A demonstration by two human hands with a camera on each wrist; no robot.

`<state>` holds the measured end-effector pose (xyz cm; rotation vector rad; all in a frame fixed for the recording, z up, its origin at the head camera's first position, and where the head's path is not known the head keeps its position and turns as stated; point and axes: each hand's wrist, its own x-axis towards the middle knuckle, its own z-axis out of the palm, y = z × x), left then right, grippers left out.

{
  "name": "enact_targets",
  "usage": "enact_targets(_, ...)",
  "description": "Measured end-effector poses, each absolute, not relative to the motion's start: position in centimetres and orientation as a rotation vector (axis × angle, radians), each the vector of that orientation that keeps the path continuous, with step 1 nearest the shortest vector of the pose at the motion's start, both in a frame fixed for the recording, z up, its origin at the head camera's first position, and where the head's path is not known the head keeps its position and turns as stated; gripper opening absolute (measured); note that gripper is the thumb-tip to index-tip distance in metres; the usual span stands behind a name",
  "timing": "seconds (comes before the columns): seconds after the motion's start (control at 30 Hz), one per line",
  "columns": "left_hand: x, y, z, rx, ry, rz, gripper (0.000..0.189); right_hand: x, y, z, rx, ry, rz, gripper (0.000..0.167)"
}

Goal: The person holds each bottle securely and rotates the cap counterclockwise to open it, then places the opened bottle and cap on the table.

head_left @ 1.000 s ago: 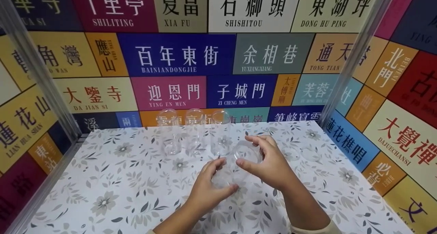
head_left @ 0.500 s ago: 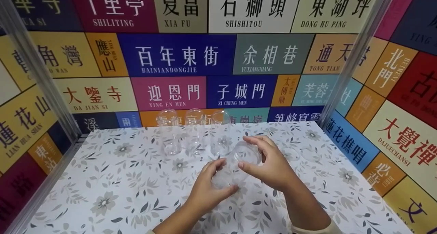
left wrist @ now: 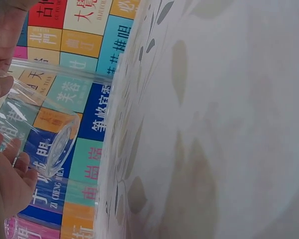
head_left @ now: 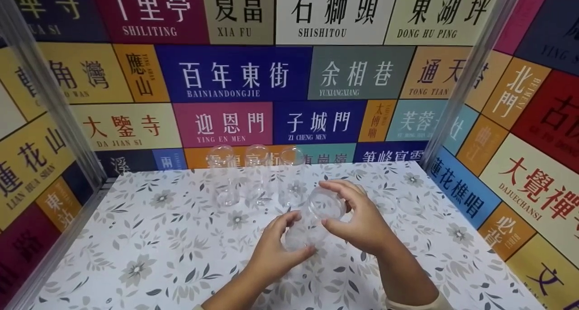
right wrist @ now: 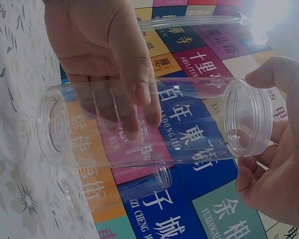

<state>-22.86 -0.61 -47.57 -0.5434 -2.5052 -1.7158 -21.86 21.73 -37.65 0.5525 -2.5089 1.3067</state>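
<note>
A clear plastic jar (right wrist: 194,134) is held tilted above the table between both hands, its threaded mouth toward the right hand. My left hand (head_left: 278,246) grips the jar's body low down, thumb on one side and fingers on the other. At the mouth, my right hand (head_left: 357,219) pinches a clear round lid (head_left: 325,204) at its edge, thumb below and index finger above. In the left wrist view the jar's round base (left wrist: 62,147) hangs over the patterned cloth. Parts of the jar's sides are covered by fingers.
Three more clear jars, a left one (head_left: 225,183), a middle one (head_left: 258,183) and a right one (head_left: 291,183), stand upright in a row at the back. Two clear round lids (head_left: 410,204) lie beyond the right hand. Sign-printed walls (head_left: 235,70) enclose the flowered tabletop (head_left: 149,237).
The right hand has turned slightly at the lid: its thumb has shifted right and down, its index finger a little left. The left hand stays in place around the jar.
</note>
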Motion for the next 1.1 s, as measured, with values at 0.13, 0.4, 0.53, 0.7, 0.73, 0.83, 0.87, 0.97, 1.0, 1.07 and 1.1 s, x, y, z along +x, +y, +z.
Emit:
enact_targets(0.13,-22.8,-0.6,-47.6,-0.513,-2.519,-1.743,0.083,-21.8,21.8,-37.7,0.57,-2.479,1.348,0.072)
enact_targets(0.4,-23.5,0.0,-47.6,-0.502,-2.479,-1.784,0.082,-22.0,22.1,-37.8,0.546,-2.413,1.467,0.07)
enact_targets(0.53,-24.4,0.6,-47.7,-0.489,-2.469,-1.809,0.081,-22.4,22.7,-38.1,0.537,-2.379,1.515,0.068)
enact_targets(0.7,-26.0,1.5,-48.0,-0.49,-2.473,-1.836,0.082,-23.1,24.0,-39.0,0.489,-2.4,1.533,0.071)
enact_targets(0.73,-26.2,1.7,-48.0,-0.489,-2.476,-1.84,0.082,-23.3,24.3,-39.2,0.478,-2.411,1.533,0.073)
enact_targets(0.83,-26.9,2.2,-48.0,-0.472,-2.489,-1.841,0.081,-23.8,25.2,-39.5,0.452,-2.433,1.54,0.074)
enact_targets(0.87,-27.1,2.4,-47.9,-0.465,-2.496,-1.838,0.081,-24.0,25.5,-39.5,0.442,-2.44,1.547,0.074)
enact_targets(0.97,-27.9,3.0,-47.8,-0.425,-2.505,-1.841,0.082,-24.3,26.2,-39.4,0.406,-2.463,1.567,0.074)
enact_targets(1.0,-28.2,3.2,-47.7,-0.412,-2.5,-1.85,0.082,-24.3,26.5,-39.3,0.393,-2.469,1.572,0.075)
enact_targets(1.07,-28.8,3.6,-47.6,-0.377,-2.49,-1.866,0.083,-24.4,26.8,-39.2,0.358,-2.488,1.582,0.075)
enact_targets(1.1,-29.2,3.8,-47.5,-0.368,-2.477,-1.877,0.083,-24.4,27.0,-39.2,0.339,-2.497,1.586,0.076)
